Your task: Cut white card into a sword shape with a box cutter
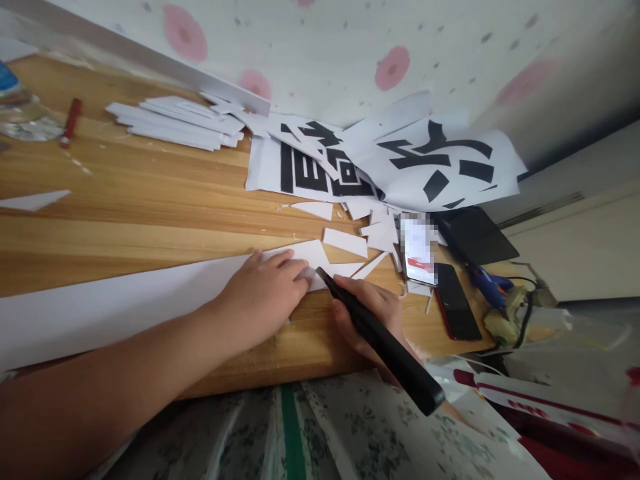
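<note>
A long white foam-board strip (pixel 125 303) lies along the table's front edge. My left hand (pixel 267 290) rests on it near its right end, fingers stretched out and pressing it down; the hand holds nothing. My right hand (pixel 373 307) is closed around a black utility knife (pixel 395 357), whose handle slants back toward my body. The knife's tip is at the strip's right end, just beside my left fingertips. The blade itself is too small to make out. Around the tip lie white offcuts, among them a rectangular piece (pixel 345 243).
Behind are stacked white strips (pixel 175 122) and paper sheets with black characters (pixel 435 160). To the right lie a lit phone (pixel 419 250), a dark phone (pixel 457 303), a black tablet-like slab (pixel 477 233) and a blue glue gun (pixel 487 285). A red stick (pixel 71 123) lies at left on the wooden table (pixel 165 213).
</note>
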A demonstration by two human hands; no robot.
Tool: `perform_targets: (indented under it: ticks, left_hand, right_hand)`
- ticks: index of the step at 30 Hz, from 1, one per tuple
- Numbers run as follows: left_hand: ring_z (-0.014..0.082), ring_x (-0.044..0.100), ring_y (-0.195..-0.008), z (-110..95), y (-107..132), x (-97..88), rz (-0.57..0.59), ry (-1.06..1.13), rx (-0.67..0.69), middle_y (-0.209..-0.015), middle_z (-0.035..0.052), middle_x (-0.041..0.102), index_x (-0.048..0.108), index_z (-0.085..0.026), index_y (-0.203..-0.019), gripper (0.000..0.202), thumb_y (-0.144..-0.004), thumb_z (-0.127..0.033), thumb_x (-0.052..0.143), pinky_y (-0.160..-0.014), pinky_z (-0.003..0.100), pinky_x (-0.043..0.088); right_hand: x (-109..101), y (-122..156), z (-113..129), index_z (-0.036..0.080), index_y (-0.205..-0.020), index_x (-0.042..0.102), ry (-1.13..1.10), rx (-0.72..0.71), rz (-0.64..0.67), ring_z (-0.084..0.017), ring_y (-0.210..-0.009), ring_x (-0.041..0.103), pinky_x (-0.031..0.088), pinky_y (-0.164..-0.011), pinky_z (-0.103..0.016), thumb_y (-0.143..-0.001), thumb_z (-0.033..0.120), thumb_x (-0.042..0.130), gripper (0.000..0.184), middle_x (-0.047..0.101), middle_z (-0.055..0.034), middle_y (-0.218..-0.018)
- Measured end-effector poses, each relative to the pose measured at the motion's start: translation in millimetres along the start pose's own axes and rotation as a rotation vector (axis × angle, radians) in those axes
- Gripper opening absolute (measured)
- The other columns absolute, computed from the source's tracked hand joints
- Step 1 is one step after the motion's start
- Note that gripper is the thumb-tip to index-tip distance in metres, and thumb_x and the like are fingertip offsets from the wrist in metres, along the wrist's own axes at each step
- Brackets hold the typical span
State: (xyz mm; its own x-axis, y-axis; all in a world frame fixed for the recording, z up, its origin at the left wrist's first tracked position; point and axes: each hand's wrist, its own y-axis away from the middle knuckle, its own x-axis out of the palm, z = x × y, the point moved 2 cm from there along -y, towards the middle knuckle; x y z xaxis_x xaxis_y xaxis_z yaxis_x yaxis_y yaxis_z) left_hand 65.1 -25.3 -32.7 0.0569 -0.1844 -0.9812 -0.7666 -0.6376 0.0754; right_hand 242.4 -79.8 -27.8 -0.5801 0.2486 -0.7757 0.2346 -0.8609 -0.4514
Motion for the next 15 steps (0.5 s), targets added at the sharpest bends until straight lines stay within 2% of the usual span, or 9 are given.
perform_targets:
  ticks: [5, 10, 15]
  left_hand:
    - [0.0373, 0.045, -0.131, -2, 0, 0.8, -0.027, -0.008, 0.002, -0.135, 0.0129, 0.058, 0.064, -0.018, -0.115, 0.032, -0.089, -0.011, 0.047, -0.096, 0.063, 0.044]
    - [0.0382, 0.045, -0.13, -3, 1, -1.9, -0.016, 0.008, -0.004, -0.135, 0.0132, 0.057, 0.063, -0.019, -0.116, 0.034, -0.085, -0.012, 0.052, -0.096, 0.064, 0.043]
    - [0.035, 0.047, -0.129, -2, 1, -1.8, -0.044, -0.003, -0.006, -0.13, 0.0125, 0.06, 0.065, -0.022, -0.111, 0.035, -0.079, -0.01, 0.06, -0.096, 0.056, 0.045]
  right_hand:
    - [0, 3, 4, 0.015, -0.105, 0.061, -0.002, -0.067, 0.001, -0.017, -0.059, 0.066, 0.053, -0.054, -0.027, -0.082, 0.016, 0.056, 0.024, 0.07, -0.0044, -0.072]
    - [-1, 10, 6, 0.017, -0.107, 0.06, 0.033, -0.085, -0.011, -0.017, -0.06, 0.066, 0.053, -0.055, -0.027, -0.081, 0.016, 0.057, 0.026, 0.07, -0.005, -0.074]
    - [-2, 19, 7, 0.019, -0.111, 0.059, 0.034, -0.11, -0.038, -0.017, -0.062, 0.068, 0.055, -0.055, -0.027, -0.081, 0.017, 0.057, 0.03, 0.071, -0.0046, -0.077]
